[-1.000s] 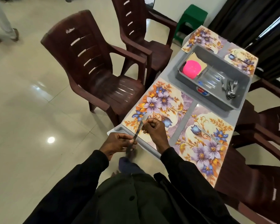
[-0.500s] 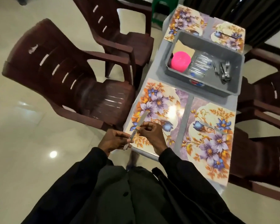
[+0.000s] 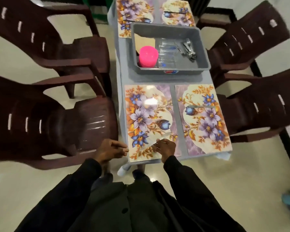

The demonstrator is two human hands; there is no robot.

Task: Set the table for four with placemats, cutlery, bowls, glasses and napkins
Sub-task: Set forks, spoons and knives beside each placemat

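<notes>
Head cam: person stood at the short end of a grey table (image 3: 122,77), both hands low at its near edge. L hand (image 3: 110,149) hovered just off the table's near-left corner, fingers curled in w/ thumb against forefinger. Couldn't tell if anything was pinched there.

R hand (image 3: 166,147) was over the near edge of the near-left placemat (image 3: 147,114), fingers bent down. A thin pale sliver showed at the fingertips, too blurred to name, so grip couldn't be told.

Near-right placemat (image 3: 203,124) lay just beside it w/ a thin grey utensil (image 3: 202,106) lying across it. Far-left placemat (image 3: 132,12) and far-right placemat (image 3: 184,19) lay at the other end.

Grey tub (image 3: 203,52) sat mid-table btwn the mat pairs. It held a pink bowl stack (image 3: 148,56) at left, clear glasses (image 3: 167,51) in the middle, metal cutlery (image 3: 189,50) at right and a beige flat sheet (image 3: 146,41) behind the bowls.

Brown plastic chairs: two at left (image 3: 49,123), two at right (image 3: 258,106).
</notes>
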